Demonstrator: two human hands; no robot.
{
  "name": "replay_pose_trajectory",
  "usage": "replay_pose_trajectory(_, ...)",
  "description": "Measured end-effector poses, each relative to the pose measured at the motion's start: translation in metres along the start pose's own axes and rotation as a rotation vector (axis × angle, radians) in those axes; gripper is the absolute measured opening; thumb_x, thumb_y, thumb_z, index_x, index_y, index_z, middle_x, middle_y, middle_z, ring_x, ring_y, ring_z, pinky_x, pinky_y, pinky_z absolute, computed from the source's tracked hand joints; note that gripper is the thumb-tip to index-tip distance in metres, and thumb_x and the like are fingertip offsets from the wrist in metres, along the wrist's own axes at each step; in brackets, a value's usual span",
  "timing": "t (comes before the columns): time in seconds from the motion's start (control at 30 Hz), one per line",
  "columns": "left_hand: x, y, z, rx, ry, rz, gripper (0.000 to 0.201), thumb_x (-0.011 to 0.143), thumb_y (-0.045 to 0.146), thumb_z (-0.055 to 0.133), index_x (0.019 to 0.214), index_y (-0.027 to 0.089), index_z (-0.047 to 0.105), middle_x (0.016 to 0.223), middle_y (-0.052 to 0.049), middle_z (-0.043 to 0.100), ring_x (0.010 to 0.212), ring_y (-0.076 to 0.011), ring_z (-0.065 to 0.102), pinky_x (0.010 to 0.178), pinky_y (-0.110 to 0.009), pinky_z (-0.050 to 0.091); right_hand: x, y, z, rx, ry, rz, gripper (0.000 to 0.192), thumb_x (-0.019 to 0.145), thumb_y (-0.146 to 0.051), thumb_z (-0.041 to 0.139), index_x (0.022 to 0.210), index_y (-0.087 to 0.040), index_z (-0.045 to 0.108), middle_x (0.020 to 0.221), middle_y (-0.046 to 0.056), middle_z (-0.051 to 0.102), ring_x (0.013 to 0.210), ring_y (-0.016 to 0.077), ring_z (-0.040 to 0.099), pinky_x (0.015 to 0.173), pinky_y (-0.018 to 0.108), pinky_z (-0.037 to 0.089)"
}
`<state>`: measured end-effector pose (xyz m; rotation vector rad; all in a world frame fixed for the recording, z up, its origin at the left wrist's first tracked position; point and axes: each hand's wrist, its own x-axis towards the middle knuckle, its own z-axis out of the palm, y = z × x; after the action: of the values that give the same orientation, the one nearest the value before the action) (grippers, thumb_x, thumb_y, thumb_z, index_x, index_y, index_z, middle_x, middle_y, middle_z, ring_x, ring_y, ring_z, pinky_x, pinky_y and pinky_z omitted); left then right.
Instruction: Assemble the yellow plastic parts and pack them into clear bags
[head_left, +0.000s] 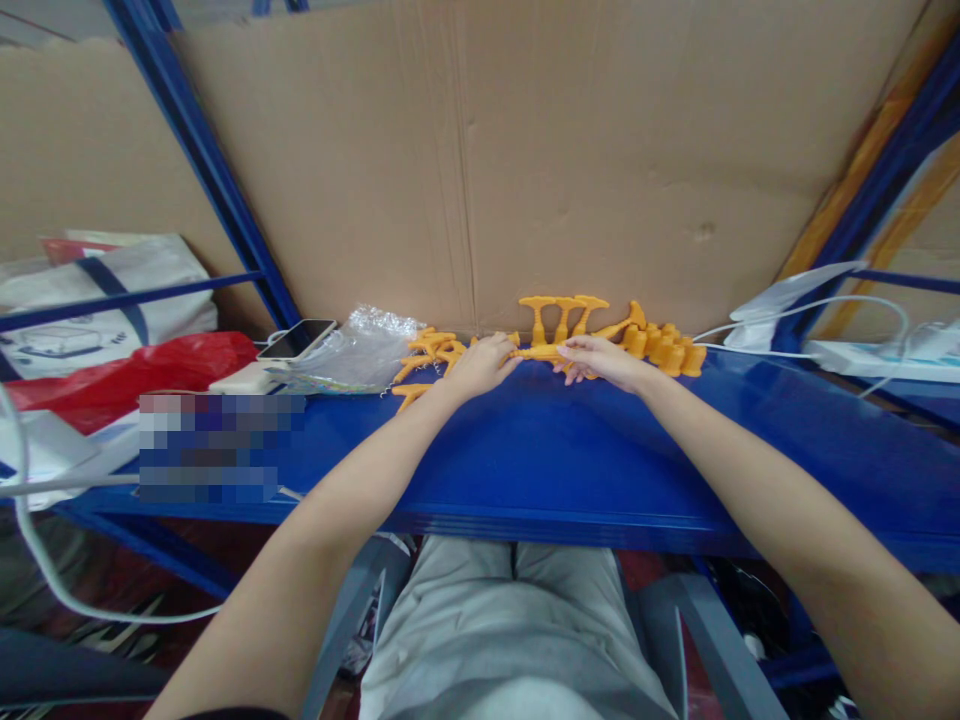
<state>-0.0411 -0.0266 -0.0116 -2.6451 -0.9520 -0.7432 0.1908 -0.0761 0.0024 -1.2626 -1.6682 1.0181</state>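
Both my hands meet over the back of the blue shelf, at a small yellow plastic hammer (pixel 541 352) lying crosswise between them. My left hand (pixel 484 366) is closed at its left end, fingers curled. The thumb and forefinger of my right hand (pixel 604 360) pinch its right end; the lower fingers hang a little apart. Behind, several T-shaped yellow hammers (pixel 562 315) stand upright against the cardboard. More yellow hammers (pixel 431 350), some with small metal chains, lie in a heap left of my left hand. A packed row of yellow pieces (pixel 664 348) stands right of my right hand.
A clear plastic bag (pixel 360 350) and a phone (pixel 298 340) lie left of the heap. Further left are a red plastic bag (pixel 172 368) and a white bag (pixel 150 290). White cables (pixel 787 353) run at the right. Blue posts (pixel 202 160) and a cardboard wall (pixel 525 150) bound the shelf.
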Motion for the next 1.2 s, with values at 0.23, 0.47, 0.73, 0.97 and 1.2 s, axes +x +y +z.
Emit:
replay_pose_trajectory(0.23, 0.0, 0.001, -0.019, 0.076, -0.038, -0.152, 0.036, 0.098, 0.026, 0.043, 0.131, 0.016, 0.053, 0.138, -0.013, 0.053, 0.12, -0.0231, 0.06, 0.097, -0.034, 0.05, 0.015, 0.017, -0.002, -0.146, 0.274, -0.192, 0.025, 0.086, -0.027, 0.068, 0.106, -0.02, 0.056, 0.096, 0.006, 0.071, 0.066, 0.016, 0.066, 0.062, 0.029, 0.051)
replay_pose_trajectory(0.47, 0.002, 0.004, -0.051, 0.325, -0.573, -0.494, 0.041, 0.093, 0.037, 0.054, 0.126, 0.015, 0.063, 0.132, -0.016, 0.064, 0.122, -0.031, 0.06, 0.099, -0.038, 0.047, 0.01, 0.029, 0.01, -1.062, 0.319, -0.497, 0.03, 0.091, -0.022, 0.058, 0.12, -0.017, 0.062, 0.12, 0.015, 0.07, 0.102, 0.0306, 0.067, 0.09, 0.043, 0.043)
replay_pose_trajectory(0.73, 0.002, 0.013, -0.049, 0.29, -0.784, -0.493, 0.045, 0.087, 0.019, 0.057, 0.13, 0.004, 0.062, 0.131, -0.026, 0.062, 0.119, -0.0361, 0.061, 0.097, -0.039, 0.048, 0.012, 0.033, 0.024, -1.317, 0.201, -0.315, 0.04, 0.097, -0.022, 0.047, 0.135, -0.018, 0.059, 0.137, 0.013, 0.063, 0.124, 0.0305, 0.058, 0.099, 0.047, 0.036)
replay_pose_trajectory(0.97, 0.0, 0.002, -0.038, 0.267, -0.738, -0.467, 0.059, 0.084, 0.012, 0.058, 0.142, 0.014, 0.05, 0.138, -0.02, 0.059, 0.124, -0.0314, 0.059, 0.099, -0.036, 0.048, 0.007, 0.03, 0.019, -1.277, 0.164, -0.23, 0.055, 0.097, -0.033, 0.042, 0.151, -0.022, 0.043, 0.154, 0.011, 0.045, 0.137, 0.0323, 0.046, 0.109, 0.059, 0.031)
replay_pose_trajectory(1.2, 0.0, -0.002, -0.034, 0.157, -0.556, -0.419, 0.053, 0.09, 0.023, 0.053, 0.143, 0.025, 0.051, 0.134, -0.008, 0.065, 0.117, -0.024, 0.063, 0.097, -0.029, 0.048, 0.001, 0.009, -0.024, -1.251, 0.479, -0.019, 0.046, 0.095, -0.026, 0.037, 0.135, -0.016, 0.058, 0.144, 0.016, 0.055, 0.127, 0.0329, 0.053, 0.1, 0.052, 0.041)
